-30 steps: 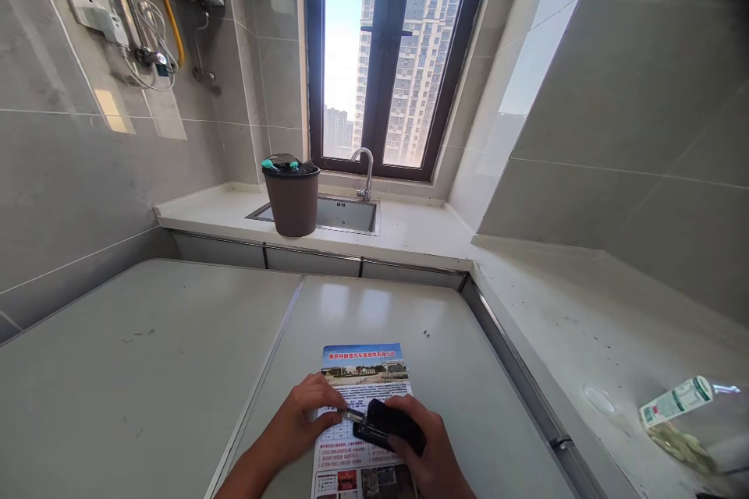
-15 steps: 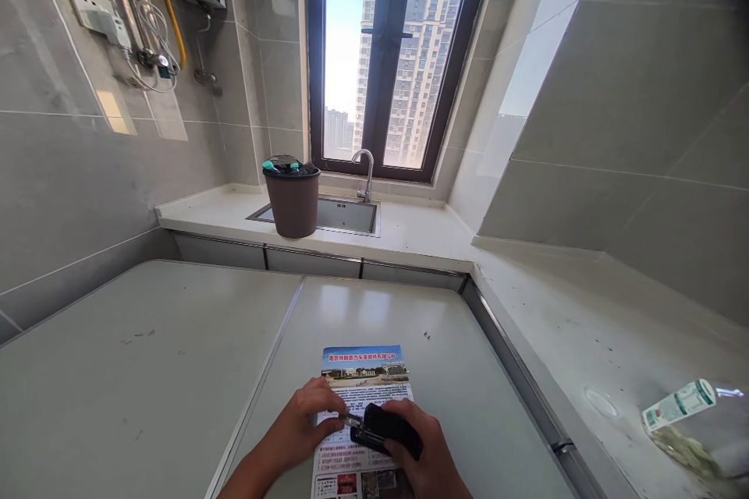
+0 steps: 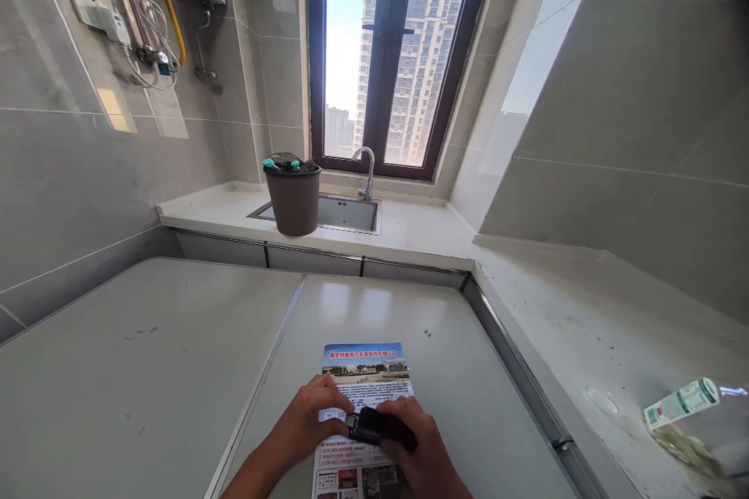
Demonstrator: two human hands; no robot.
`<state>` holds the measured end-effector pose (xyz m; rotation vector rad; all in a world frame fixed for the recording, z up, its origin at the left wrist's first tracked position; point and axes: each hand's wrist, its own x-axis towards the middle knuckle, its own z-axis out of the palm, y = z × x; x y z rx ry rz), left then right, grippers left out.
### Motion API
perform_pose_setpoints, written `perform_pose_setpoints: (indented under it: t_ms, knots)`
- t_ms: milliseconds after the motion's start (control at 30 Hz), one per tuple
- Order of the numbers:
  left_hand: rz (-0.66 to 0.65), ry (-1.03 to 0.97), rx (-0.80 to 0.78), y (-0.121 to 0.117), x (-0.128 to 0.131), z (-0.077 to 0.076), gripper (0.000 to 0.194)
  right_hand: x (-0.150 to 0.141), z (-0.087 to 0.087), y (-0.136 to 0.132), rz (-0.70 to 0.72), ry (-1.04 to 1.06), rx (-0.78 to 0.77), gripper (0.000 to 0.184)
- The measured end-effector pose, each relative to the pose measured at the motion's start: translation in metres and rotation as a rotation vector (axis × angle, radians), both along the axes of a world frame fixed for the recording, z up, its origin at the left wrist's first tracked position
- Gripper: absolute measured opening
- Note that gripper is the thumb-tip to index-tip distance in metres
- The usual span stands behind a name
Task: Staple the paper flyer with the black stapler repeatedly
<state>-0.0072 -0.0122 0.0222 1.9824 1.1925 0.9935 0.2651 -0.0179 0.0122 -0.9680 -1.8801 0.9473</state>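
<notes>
1. At the lower centre of the frame, we hold a black stapler-like tool (image 3: 383, 427) in our right hand (image 3: 425, 448), fingers closed round its body from the right.
2. Our left hand (image 3: 307, 419) is at its left end, with thumb and fingertips pinched at a small metal part (image 3: 351, 422).
3. The tool is above a printed leaflet (image 3: 366, 371), which lies on the pale desk (image 3: 193, 343); whether the tool touches the paper we cannot tell.
4. The step in hand looks to us like handling the metal part at the tool's end. Moving that part calls, we judge, for a steady right grip and a light, straight left pinch.
5. Tiny bits (image 3: 427, 334) lie on the desk, up and right of the leaflet.
6. Beyond, left of the upper centre, a brown bin (image 3: 294, 204) stands by the sink (image 3: 349, 215).
</notes>
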Motion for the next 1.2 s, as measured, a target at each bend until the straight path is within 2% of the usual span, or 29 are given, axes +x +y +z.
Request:
perform_pose_setpoints:
  t_ms: [200,500,867,1200]
  knots:
    - [-0.037,-0.027,0.067,0.001,0.002,0.000,0.025,-0.003,-0.003,0.001,-0.017,0.024,-0.001,0.042]
    - [-0.060,-0.129,0.120,0.004,0.010,-0.004,0.014,-0.009,-0.002,0.002,0.016,0.029,-0.017,0.044]
    - [-0.058,-0.180,0.116,0.006,0.008,-0.003,0.018,-0.014,0.017,-0.001,0.023,0.104,-0.115,0.038]
    - [-0.060,-0.205,0.098,0.007,0.008,-0.003,0.017,-0.011,0.005,0.002,0.034,0.110,-0.108,0.041]
